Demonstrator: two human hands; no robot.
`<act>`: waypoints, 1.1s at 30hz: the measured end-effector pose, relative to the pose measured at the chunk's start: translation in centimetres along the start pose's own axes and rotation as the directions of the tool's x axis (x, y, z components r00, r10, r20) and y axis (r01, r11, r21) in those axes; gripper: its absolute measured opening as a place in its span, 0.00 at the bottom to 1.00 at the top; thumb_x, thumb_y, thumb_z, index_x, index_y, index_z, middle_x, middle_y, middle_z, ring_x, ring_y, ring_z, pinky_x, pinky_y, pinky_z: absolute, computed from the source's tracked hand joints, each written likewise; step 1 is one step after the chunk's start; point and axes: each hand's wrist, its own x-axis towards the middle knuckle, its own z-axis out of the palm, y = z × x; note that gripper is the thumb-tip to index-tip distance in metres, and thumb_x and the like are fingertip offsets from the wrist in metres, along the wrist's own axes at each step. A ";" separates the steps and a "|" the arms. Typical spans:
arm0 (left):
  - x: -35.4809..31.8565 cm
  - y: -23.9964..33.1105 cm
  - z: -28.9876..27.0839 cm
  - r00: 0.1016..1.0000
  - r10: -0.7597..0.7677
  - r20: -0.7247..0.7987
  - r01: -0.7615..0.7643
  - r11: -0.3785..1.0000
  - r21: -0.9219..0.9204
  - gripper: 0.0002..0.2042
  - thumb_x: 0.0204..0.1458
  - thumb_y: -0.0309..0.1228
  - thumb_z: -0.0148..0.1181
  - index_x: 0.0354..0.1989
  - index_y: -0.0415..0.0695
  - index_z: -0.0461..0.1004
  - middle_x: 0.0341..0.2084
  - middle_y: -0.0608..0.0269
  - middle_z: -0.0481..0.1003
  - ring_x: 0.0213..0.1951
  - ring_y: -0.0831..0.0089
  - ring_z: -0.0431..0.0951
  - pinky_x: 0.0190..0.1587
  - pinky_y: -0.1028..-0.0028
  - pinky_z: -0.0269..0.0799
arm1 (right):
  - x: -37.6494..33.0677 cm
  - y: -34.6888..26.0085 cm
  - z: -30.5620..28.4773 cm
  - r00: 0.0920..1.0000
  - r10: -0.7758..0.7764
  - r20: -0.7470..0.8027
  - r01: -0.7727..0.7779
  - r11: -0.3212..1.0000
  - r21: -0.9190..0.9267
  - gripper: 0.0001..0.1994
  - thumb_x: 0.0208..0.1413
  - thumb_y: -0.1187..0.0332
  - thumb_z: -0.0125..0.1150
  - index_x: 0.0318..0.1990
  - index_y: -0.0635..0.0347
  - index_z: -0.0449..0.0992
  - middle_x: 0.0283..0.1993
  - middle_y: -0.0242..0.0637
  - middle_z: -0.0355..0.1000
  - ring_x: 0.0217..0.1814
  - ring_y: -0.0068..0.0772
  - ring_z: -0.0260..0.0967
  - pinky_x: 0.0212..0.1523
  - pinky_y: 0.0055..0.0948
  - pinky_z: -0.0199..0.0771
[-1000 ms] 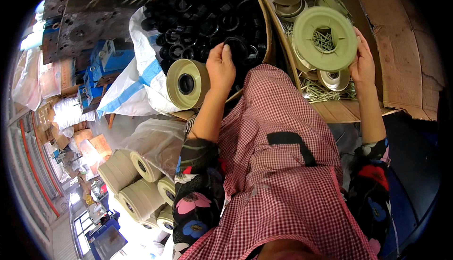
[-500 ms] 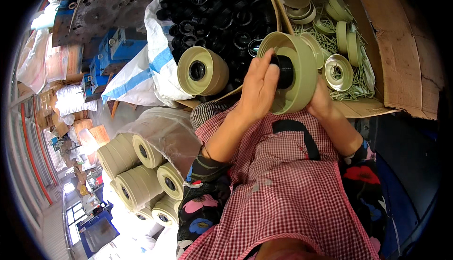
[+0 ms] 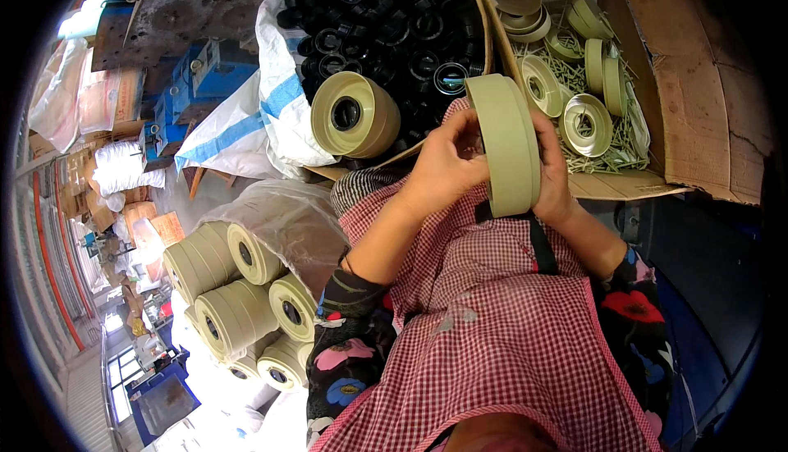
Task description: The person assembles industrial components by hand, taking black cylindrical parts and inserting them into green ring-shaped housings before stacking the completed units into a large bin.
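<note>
I hold a round olive-beige plastic housing (image 3: 506, 144) up in front of my apron, its rim turned edge-on. My left hand (image 3: 450, 163) is closed at its open left side, with fingers reaching inside. From the right, my right hand (image 3: 552, 175) grips its back. The housing's inside faces away from view, so the black fitting in it is hidden. Left of my hands, a stack of similar housings (image 3: 373, 128) with a black ring in its centre rests by a heap of black threaded fittings (image 3: 394, 29).
An open cardboard box (image 3: 698, 83) at right holds loose beige housings (image 3: 587, 124) and thin green plastic sticks. A white woven sack (image 3: 275, 111) with blue stripes lines the fittings' box. Lower left, several stacked housings (image 3: 238, 317) lie in a clear plastic bag (image 3: 283, 214).
The housing has turned from showing its open inside to edge-on and come slightly lower. My left hand has shifted down to its side; the black fitting has gone out of sight.
</note>
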 end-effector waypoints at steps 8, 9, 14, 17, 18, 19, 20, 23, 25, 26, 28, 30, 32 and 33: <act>-0.5 -0.1 -2.5 0.995 -0.089 0.039 0.093 0.986 -0.138 0.27 0.42 0.26 0.65 0.53 0.35 0.64 0.44 0.62 0.71 0.46 0.75 0.71 0.50 0.74 0.67 | 5.8 -4.1 -2.2 0.580 0.796 0.172 -0.702 0.596 -0.391 0.27 0.62 0.49 0.39 0.52 0.67 0.65 0.39 0.40 0.70 0.42 0.27 0.69 0.42 0.22 0.69; -0.5 -0.3 -2.9 0.995 -0.098 0.021 0.100 0.985 -0.138 0.27 0.42 0.26 0.65 0.52 0.36 0.64 0.44 0.62 0.71 0.45 0.75 0.71 0.50 0.75 0.67 | 6.5 -4.8 -2.6 0.325 0.922 0.210 -0.752 0.387 -0.534 0.28 0.61 0.47 0.38 0.52 0.67 0.66 0.37 0.41 0.71 0.41 0.28 0.70 0.41 0.22 0.69; -0.5 0.4 -2.7 0.996 -0.090 -0.012 0.087 0.986 -0.144 0.25 0.44 0.28 0.65 0.52 0.37 0.65 0.42 0.63 0.72 0.43 0.77 0.72 0.49 0.76 0.68 | 3.4 -3.0 -0.4 0.949 -0.185 0.257 0.308 0.727 -0.614 0.24 0.60 0.57 0.42 0.57 0.67 0.59 0.54 0.53 0.58 0.56 0.52 0.58 0.57 0.39 0.59; -0.8 0.6 -2.9 0.987 -0.137 0.081 0.150 0.973 -0.176 0.23 0.46 0.29 0.64 0.51 0.37 0.66 0.40 0.64 0.73 0.42 0.78 0.72 0.47 0.76 0.69 | 3.0 -2.3 0.0 0.968 -0.155 0.197 0.239 0.802 -0.548 0.24 0.60 0.59 0.45 0.57 0.67 0.58 0.54 0.53 0.59 0.56 0.53 0.58 0.57 0.39 0.58; -0.7 0.5 -3.0 0.979 -0.160 0.129 0.183 0.964 -0.195 0.23 0.47 0.29 0.63 0.51 0.37 0.66 0.40 0.64 0.73 0.42 0.78 0.73 0.46 0.76 0.69 | 2.6 -2.1 -0.1 0.969 -0.160 0.186 0.237 0.812 -0.534 0.23 0.57 0.63 0.49 0.57 0.66 0.59 0.53 0.52 0.59 0.56 0.52 0.58 0.57 0.39 0.58; -0.6 0.2 -3.1 0.976 -0.166 0.143 0.197 0.950 -0.244 0.22 0.48 0.30 0.62 0.51 0.37 0.66 0.39 0.63 0.73 0.41 0.77 0.73 0.45 0.76 0.70 | 2.6 -2.0 -0.3 0.950 -0.215 0.225 0.303 0.801 -0.516 0.22 0.57 0.63 0.50 0.56 0.66 0.59 0.53 0.51 0.59 0.56 0.51 0.59 0.57 0.39 0.58; -0.8 -0.1 -3.2 0.973 -0.174 0.149 0.211 0.933 -0.292 0.21 0.50 0.30 0.61 0.51 0.36 0.66 0.38 0.63 0.74 0.40 0.77 0.74 0.43 0.77 0.71 | 2.7 -1.9 -0.3 0.926 -0.268 0.266 0.369 0.790 -0.489 0.22 0.56 0.64 0.51 0.56 0.66 0.60 0.53 0.51 0.60 0.55 0.51 0.59 0.57 0.39 0.58; -1.3 -0.2 -3.2 0.964 -0.209 0.164 0.258 0.877 -0.405 0.19 0.52 0.32 0.58 0.50 0.36 0.66 0.37 0.62 0.74 0.37 0.76 0.75 0.38 0.78 0.73 | 3.2 -2.1 -0.2 0.881 -0.341 0.328 0.462 0.767 -0.446 0.18 0.55 0.67 0.53 0.52 0.63 0.64 0.53 0.49 0.60 0.54 0.48 0.60 0.55 0.37 0.61; -1.3 -0.2 -3.2 0.953 -0.260 0.154 0.302 0.839 -0.453 0.18 0.53 0.33 0.57 0.49 0.37 0.67 0.36 0.61 0.74 0.35 0.76 0.76 0.36 0.78 0.74 | 3.4 -2.3 -0.1 0.896 -0.302 0.326 0.432 0.767 -0.474 0.16 0.54 0.68 0.53 0.50 0.63 0.65 0.53 0.47 0.61 0.52 0.46 0.62 0.53 0.35 0.62; -1.2 -0.1 -3.1 0.945 -0.296 0.142 0.327 0.821 -0.467 0.18 0.53 0.33 0.57 0.49 0.37 0.67 0.36 0.61 0.74 0.34 0.76 0.76 0.35 0.78 0.74 | 3.3 -2.3 0.1 0.949 -0.199 0.244 0.294 0.838 -0.460 0.16 0.55 0.67 0.52 0.49 0.62 0.65 0.51 0.47 0.62 0.50 0.44 0.63 0.53 0.34 0.62; -0.9 -0.2 -2.9 0.926 -0.358 0.118 0.369 0.800 -0.472 0.18 0.53 0.33 0.57 0.49 0.37 0.67 0.35 0.62 0.74 0.32 0.76 0.76 0.34 0.78 0.75 | 3.0 -2.1 0.8 0.996 0.032 0.089 0.005 0.921 -0.389 0.14 0.57 0.66 0.50 0.48 0.62 0.66 0.48 0.45 0.64 0.48 0.40 0.65 0.52 0.33 0.63; -1.0 -0.3 -2.8 0.906 -0.415 0.088 0.407 0.791 -0.456 0.18 0.53 0.32 0.58 0.50 0.36 0.66 0.33 0.62 0.75 0.31 0.76 0.76 0.34 0.78 0.74 | 3.2 -1.4 1.0 0.976 0.218 0.015 -0.204 0.932 -0.300 0.15 0.59 0.63 0.48 0.48 0.63 0.66 0.45 0.45 0.66 0.47 0.36 0.65 0.49 0.31 0.64; -1.5 0.0 -3.5 0.956 -0.294 0.024 0.287 0.908 -0.306 0.17 0.52 0.31 0.58 0.48 0.36 0.68 0.33 0.62 0.75 0.31 0.77 0.76 0.34 0.79 0.74 | 4.7 -2.3 0.8 0.860 0.506 0.068 -0.480 0.846 -0.231 0.17 0.61 0.59 0.44 0.48 0.63 0.67 0.36 0.43 0.70 0.37 0.28 0.69 0.35 0.25 0.70; -1.5 0.0 -3.8 0.973 -0.232 0.017 0.230 0.947 -0.224 0.16 0.52 0.31 0.59 0.47 0.35 0.68 0.32 0.62 0.75 0.31 0.78 0.76 0.34 0.79 0.74 | 5.6 -2.5 -1.2 0.562 0.804 0.192 -0.778 0.593 -0.208 0.17 0.61 0.58 0.44 0.40 0.64 0.72 0.28 0.38 0.71 0.23 0.22 0.68 0.19 0.21 0.67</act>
